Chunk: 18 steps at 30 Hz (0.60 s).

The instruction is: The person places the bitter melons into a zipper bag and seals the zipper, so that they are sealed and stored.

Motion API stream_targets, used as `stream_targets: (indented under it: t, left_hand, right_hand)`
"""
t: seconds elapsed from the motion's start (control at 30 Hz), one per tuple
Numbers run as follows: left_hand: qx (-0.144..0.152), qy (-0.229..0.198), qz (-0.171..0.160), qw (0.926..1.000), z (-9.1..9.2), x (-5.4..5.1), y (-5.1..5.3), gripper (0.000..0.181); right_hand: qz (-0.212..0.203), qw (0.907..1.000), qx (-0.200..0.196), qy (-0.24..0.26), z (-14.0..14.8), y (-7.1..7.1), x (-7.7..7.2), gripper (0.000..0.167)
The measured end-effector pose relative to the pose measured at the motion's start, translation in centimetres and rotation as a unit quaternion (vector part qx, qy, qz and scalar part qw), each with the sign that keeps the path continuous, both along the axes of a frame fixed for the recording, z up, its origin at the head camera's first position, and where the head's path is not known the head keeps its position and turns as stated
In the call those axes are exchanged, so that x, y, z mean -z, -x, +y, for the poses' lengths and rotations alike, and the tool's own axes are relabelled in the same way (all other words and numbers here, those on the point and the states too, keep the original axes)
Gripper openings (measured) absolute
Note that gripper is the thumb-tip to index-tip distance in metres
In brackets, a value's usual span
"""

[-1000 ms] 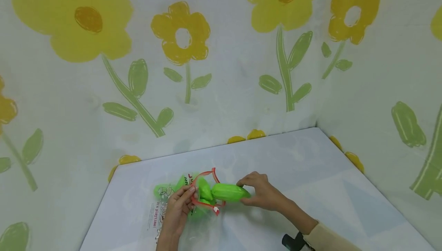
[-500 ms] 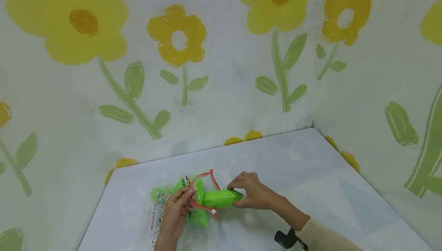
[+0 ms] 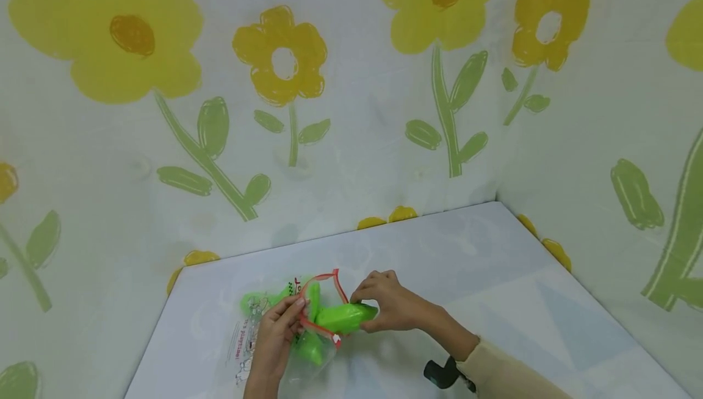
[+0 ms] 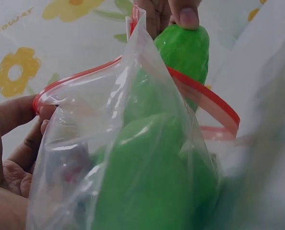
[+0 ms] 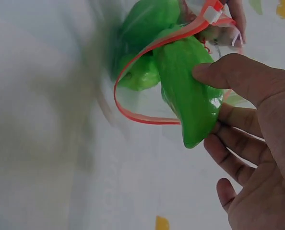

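Note:
A clear zip bag [image 3: 241, 350] with a red slider closure and printed lettering lies on the table, its mouth facing right. My left hand [image 3: 277, 338] pinches the bag's red rim between thumb and fingers. My right hand [image 3: 392, 302] grips the pointed end of a glossy green ridged piece, like a toy fruit [image 3: 343, 318]. In the right wrist view this green fruit [image 5: 188, 91] passes through the mouth, its tip outside. More green pieces [image 4: 137, 177] sit in the bag, blurred by the plastic; their kind is unclear.
The pale table [image 3: 439, 252] meets a wall [image 3: 351, 143] painted with yellow flowers at the back, and another wall on the right. A black device [image 3: 442, 374] sits near the right sleeve [image 3: 505, 374].
My right hand has moved left with the green fruit, which now reaches further into the bag and tilts slightly. The left hand still holds the rim in nearly the same place.

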State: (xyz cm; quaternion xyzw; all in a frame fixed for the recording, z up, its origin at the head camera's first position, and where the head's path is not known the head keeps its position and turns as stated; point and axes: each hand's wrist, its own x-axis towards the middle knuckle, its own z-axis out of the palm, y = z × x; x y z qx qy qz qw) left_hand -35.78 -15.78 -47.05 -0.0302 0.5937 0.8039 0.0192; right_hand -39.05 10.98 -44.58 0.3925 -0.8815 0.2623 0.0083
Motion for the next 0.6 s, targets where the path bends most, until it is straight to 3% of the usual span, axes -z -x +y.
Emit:
stream_targets:
  t: [0.37, 0.6]
  left_hand:
    - [0.004, 0.009, -0.001, 1.0, 0.01, -0.17, -0.38, 0.02]
    - [-0.004, 0.029, -0.002, 0.9996, -0.02, -0.39, -0.44, 0.028]
  right_hand:
    - [-0.033, 0.9984, -0.027, 0.036, 0.13, -0.13, -0.74, 0.038]
    - [-0.022, 0.9981, -0.042, 0.04, -0.78, -0.2, -0.9, 0.036]
